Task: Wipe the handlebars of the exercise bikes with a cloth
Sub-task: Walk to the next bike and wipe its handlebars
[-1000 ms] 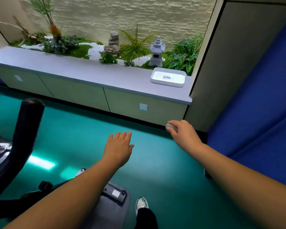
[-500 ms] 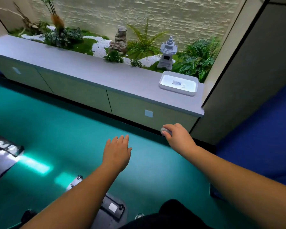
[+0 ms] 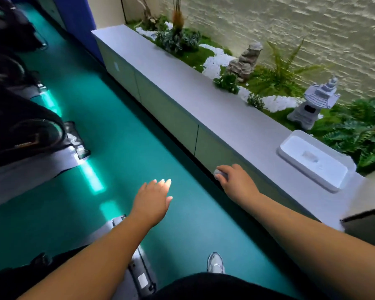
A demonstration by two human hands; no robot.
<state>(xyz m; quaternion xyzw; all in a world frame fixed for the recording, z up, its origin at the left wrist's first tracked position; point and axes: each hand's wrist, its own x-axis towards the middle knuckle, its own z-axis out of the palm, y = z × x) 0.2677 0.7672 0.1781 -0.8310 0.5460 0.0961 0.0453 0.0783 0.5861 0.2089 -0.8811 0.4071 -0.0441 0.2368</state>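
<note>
My right hand (image 3: 236,180) is curled round a small grey cloth (image 3: 220,172); only a bit of the cloth shows past the fingers. It hovers in front of the low cabinet (image 3: 171,120). My left hand (image 3: 153,200) is stretched out flat over the green floor, fingers straight, holding nothing. Exercise bikes (image 3: 20,131) stand in a row along the left edge, dark and partly cut off. No handlebar is visible in this view.
A grey counter (image 3: 204,98) tops the cabinet, with a white tray (image 3: 316,161) at its right end. Behind it lies a garden bed with plants, white pebbles and a stone lantern (image 3: 316,102). A bike base (image 3: 136,263) and my shoe (image 3: 214,263) are below. Green floor (image 3: 121,135) stretches ahead.
The view has swung left and tilted, bringing the row of bikes into sight at the left. Both hands keep their pose, the right still gripping the cloth.
</note>
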